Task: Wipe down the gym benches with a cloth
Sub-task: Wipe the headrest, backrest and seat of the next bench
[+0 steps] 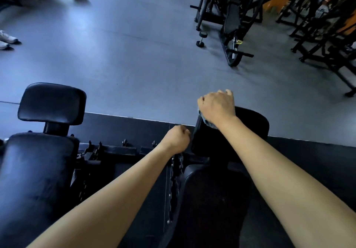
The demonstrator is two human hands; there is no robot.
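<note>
A black padded bench (pixel 217 195) runs away from me at lower centre, ending in a raised black pad (pixel 248 128). My right hand (pixel 216 106) sits on the pad's far left corner and grips a grey cloth (pixel 209 123), most of it hidden under the palm. My left hand (pixel 178 139) is curled into a fist just left of the pad, above a dark chain (pixel 174 176); whether it holds anything is hidden.
A second black bench (pixel 36 170) with a headrest pad (pixel 52 103) stands at the left. A weight machine (pixel 233 18) and a dumbbell (pixel 201 38) are at the far right, more racks (pixel 323 26) beyond. Someone's white shoes (pixel 6 39) show at the left edge. Grey floor (pixel 125 51) lies ahead.
</note>
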